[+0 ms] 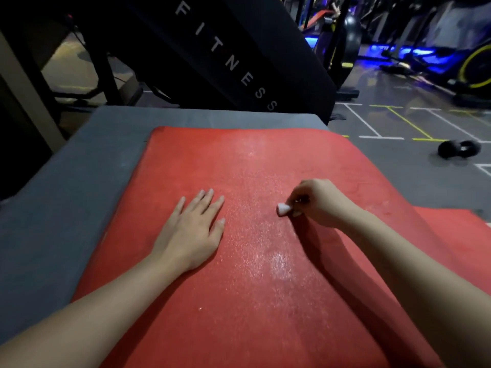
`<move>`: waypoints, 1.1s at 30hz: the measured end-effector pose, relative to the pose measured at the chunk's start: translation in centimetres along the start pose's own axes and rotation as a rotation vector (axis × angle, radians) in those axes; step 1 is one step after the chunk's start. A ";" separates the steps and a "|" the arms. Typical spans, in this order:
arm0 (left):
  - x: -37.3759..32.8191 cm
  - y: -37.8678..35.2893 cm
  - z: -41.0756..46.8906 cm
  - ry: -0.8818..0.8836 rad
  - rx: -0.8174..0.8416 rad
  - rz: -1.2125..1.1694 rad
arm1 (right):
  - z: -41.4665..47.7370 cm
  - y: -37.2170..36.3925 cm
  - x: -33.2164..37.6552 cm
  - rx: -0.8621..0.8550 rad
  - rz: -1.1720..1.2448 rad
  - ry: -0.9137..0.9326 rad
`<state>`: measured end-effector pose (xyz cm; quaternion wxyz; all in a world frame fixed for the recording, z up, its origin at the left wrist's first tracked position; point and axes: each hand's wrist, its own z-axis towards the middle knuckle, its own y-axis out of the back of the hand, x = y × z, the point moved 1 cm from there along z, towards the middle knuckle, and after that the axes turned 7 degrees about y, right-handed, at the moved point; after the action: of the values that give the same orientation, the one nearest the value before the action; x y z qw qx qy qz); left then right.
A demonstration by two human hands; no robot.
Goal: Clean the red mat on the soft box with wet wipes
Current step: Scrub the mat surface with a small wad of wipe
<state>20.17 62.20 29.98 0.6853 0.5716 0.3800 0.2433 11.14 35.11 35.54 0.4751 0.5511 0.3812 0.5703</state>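
**On the soft box: one palm flat, one hand pinching a wipe**

On the grey soft box (79, 160) lies the red mat (239, 274), its right part draping off the box edge. The left hand (191, 229) rests palm-down on the mat, fingers straight and slightly spread, forearm reaching in from the lower left. The right hand (316, 203) is curled, its fingertips pinching a small wadded white wet wipe (283, 208) against the mat's surface. A glistening wet sheen runs along the mat between the hands. A dumbbell (459, 149) sits on the floor beyond.
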 end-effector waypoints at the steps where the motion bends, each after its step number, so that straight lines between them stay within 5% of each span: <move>1: 0.0 0.0 0.1 -0.002 0.000 0.008 | 0.6 -0.2 0.1 0.003 0.001 -0.032; 8: 0.7 -0.4 0.4 -0.006 0.018 0.049 | 8.7 -1.6 -0.2 -0.186 0.036 -0.120; 17: 0.5 -0.4 0.4 -0.003 0.009 0.032 | 5.3 -0.5 -1.3 -0.037 0.018 -0.043; 27: 0.4 -0.1 0.4 0.004 0.012 0.040 | 13.1 -1.5 -4.1 -0.253 0.001 -0.109; 33: 0.8 -0.4 0.5 -0.006 0.000 0.037 | 14.6 -0.9 -5.4 -0.198 0.033 -0.168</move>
<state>20.96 62.43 29.47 0.6819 0.5791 0.3674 0.2543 25.39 28.82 34.73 0.5479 0.5536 0.2727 0.5647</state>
